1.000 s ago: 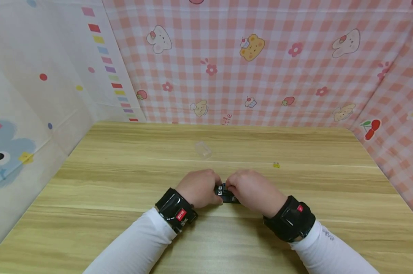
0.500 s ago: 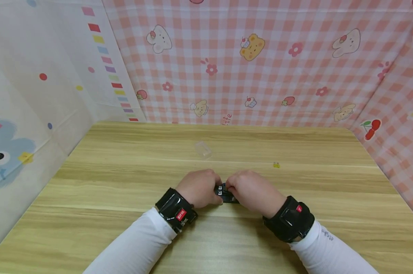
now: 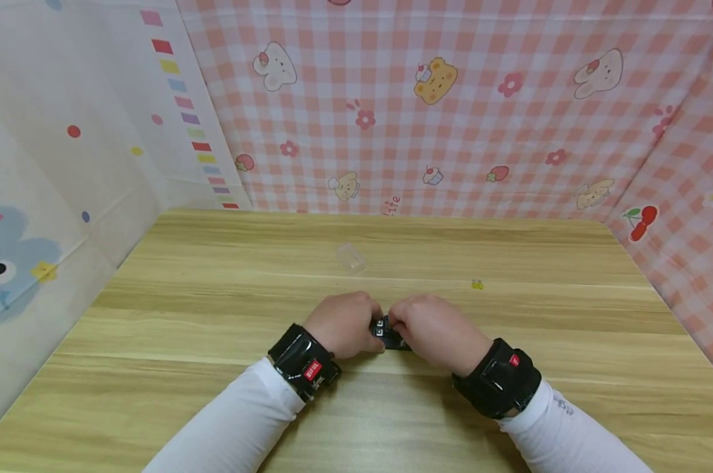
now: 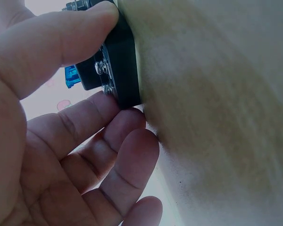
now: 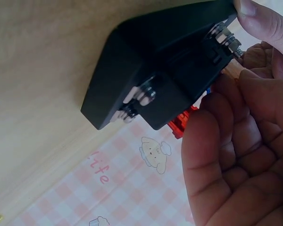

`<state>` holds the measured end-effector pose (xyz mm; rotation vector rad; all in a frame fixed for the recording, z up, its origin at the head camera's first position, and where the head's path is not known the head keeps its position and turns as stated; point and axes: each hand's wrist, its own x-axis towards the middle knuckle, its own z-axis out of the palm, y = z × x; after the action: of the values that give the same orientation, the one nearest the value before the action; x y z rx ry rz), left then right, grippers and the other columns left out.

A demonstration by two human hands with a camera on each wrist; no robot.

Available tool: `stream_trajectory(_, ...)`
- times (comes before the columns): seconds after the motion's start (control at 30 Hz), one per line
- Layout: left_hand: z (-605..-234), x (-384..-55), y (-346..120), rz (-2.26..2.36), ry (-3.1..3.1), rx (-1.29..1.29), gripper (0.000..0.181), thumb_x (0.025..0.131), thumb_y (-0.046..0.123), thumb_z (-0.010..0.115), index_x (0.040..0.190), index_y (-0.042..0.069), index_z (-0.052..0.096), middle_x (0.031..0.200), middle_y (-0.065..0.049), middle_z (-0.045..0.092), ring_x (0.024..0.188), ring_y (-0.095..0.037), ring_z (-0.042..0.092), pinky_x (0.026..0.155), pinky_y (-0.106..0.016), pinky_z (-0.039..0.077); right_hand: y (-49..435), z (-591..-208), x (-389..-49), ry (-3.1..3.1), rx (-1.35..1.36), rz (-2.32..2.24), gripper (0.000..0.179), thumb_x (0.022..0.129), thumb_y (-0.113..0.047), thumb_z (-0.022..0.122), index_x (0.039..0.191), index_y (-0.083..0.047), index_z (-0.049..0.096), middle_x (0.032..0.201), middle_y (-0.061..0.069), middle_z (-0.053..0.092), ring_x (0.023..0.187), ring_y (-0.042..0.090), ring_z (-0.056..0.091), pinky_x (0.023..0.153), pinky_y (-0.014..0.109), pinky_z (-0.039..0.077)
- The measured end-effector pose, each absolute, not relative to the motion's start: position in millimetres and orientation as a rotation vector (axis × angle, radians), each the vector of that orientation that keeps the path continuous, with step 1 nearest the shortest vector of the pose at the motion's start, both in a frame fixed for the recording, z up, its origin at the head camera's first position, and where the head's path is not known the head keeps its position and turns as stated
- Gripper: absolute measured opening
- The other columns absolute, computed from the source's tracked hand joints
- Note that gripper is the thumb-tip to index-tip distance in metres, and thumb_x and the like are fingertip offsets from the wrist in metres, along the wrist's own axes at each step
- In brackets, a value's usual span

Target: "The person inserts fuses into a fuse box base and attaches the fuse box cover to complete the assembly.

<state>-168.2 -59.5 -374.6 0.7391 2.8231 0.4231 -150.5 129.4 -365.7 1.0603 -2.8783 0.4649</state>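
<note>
The black block (image 3: 394, 342) lies on the table (image 3: 215, 289), one end pinched between the left hand's thumb and fingers. The right hand (image 3: 440, 330) curls its fingers close over the top, near the blue piece (image 4: 71, 77); what they hold, if anything, I cannot tell. Bracing the block flat and working straight, without twisting, should serve best.

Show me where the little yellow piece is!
In the head view, the yellow piece lies on the table beyond the right hand, to the right of the clear plastic piece.
</note>
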Motion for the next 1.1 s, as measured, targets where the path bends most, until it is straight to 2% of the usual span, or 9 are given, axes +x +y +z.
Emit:
stream_trajectory(0.5, -375.0, -168.4, -60.0, 0.415, 2.837, 0.754, 0.029, 0.078, 0.037, 0.090, 0.099, 0.019, 0.081, 0.088, 0.009, 0.067, 0.075, -0.011, 0.059, 0.069, -0.030, 0.048, 129.9, -367.0, -151.3, -2.855, 1.102, 0.463, 0.009, 0.092, -0.007, 0.079, 0.090, -0.015, 0.078, 0.083, -0.008, 0.074, 0.072, 0.000, 0.054, 0.066, 0.020, 0.049)
stream_trajectory(1.1, -375.9, -168.0, -60.0, 0.414, 2.838, 0.746, 0.033, 0.079, 0.038, 0.091, 0.104, 0.018, 0.081, 0.092, 0.007, 0.070, 0.076, -0.011, 0.060, 0.071, -0.030, 0.049, 129.8, -366.5, -150.5, -2.862, 1.095, 0.462, 0.012, 0.091, -0.003, 0.079, 0.091, -0.015, 0.081, 0.086, -0.008, 0.076, 0.075, -0.001, 0.058, 0.069, 0.021, 0.053)
